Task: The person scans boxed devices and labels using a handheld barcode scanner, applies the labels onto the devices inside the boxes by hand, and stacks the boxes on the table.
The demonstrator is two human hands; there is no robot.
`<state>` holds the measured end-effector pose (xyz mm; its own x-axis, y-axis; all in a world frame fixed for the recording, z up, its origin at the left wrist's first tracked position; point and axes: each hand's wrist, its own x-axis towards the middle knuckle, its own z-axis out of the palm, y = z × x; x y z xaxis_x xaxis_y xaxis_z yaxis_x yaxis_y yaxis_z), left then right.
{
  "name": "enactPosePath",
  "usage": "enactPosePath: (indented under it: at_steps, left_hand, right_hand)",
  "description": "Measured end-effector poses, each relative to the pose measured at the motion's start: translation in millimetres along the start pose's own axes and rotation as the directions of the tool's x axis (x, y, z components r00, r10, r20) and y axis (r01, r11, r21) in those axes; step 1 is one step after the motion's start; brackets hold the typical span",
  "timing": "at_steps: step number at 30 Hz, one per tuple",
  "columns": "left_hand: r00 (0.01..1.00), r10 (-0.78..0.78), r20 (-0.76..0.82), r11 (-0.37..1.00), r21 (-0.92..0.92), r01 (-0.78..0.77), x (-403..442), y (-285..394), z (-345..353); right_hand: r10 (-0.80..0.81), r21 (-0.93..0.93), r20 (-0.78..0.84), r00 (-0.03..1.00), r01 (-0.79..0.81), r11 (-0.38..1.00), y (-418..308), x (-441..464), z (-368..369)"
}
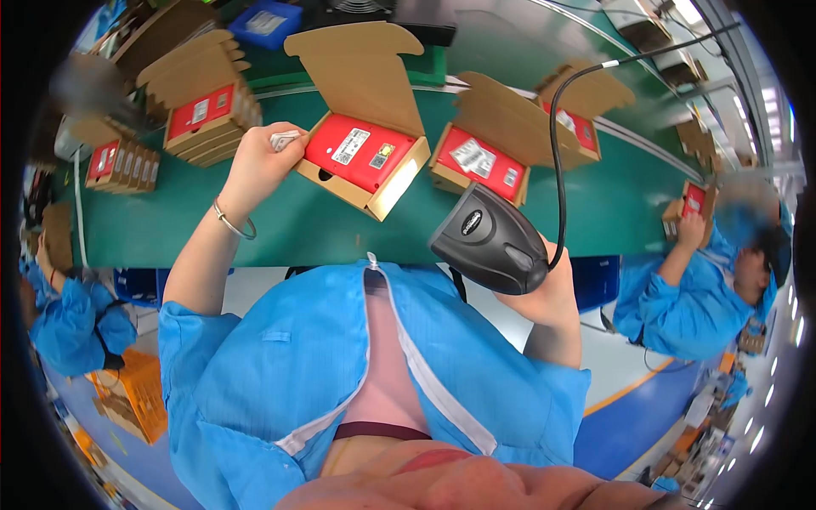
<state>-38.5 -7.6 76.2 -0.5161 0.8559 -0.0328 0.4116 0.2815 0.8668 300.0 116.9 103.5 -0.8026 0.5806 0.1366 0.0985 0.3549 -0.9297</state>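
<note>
My right hand [548, 293] is wrapped round a black barcode scanner [493, 242], whose cable rises from its grip end. In my left hand [268, 166] is a small white printed packet [284, 138], pinched between the fingers; its exact kind is unclear. That hand is against the left side of an open cardboard box [365, 64] with its lid up. Inside the box lies a red package [361, 151] bearing a white label and a yellowish sticker. Just beyond the scanner, a second open box [501, 106] holds a red package [480, 161] with loose white labels on top.
Stacked open boxes [208, 140] with red contents stand at the left of the green table [297, 229], more boxes [119, 166] farther left. Another open box [578, 119] is at the right. A blue bin [265, 23] sits behind. Co-workers in blue [701, 293] are on both sides.
</note>
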Motion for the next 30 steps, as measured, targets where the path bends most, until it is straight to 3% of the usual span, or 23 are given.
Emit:
enactPosePath:
  at_steps: [8,10,13,15,18,22,30]
  left_hand:
    - [0.991,0.020,0.133,1.000,0.005,-0.021,35,30,63]
    - [0.986,-0.063,0.156,0.998,-0.015,0.067,41,40,82]
    - [0.986,-0.032,0.165,0.941,-0.327,0.085,45,46,112]
    - [0.979,-0.042,0.202,0.926,-0.360,0.114,42,53,111]
    - [0.938,-0.045,0.344,0.731,-0.629,0.265,38,49,97]
    - [0.874,-0.056,0.482,0.606,-0.679,0.414,27,62,84]
    - [0.869,-0.083,0.488,0.714,-0.579,0.393,22,78,92]
  right_hand:
    - [0.132,-0.083,-0.212,0.968,-0.152,0.985,0,-42,-38]
    - [0.137,-0.102,-0.219,0.966,-0.163,0.981,0,-44,-48]
    - [0.134,-0.136,-0.210,0.968,-0.165,0.977,-2,-35,-62]
    - [0.142,-0.173,-0.217,0.966,-0.181,0.968,-8,-18,-67]
    - [0.204,-0.291,-0.161,0.966,-0.244,0.925,-18,10,-77]
    - [0.231,-0.404,-0.002,0.973,-0.212,0.890,-17,46,-87]
    - [0.285,-0.531,0.057,0.957,-0.212,0.821,-23,63,-91]
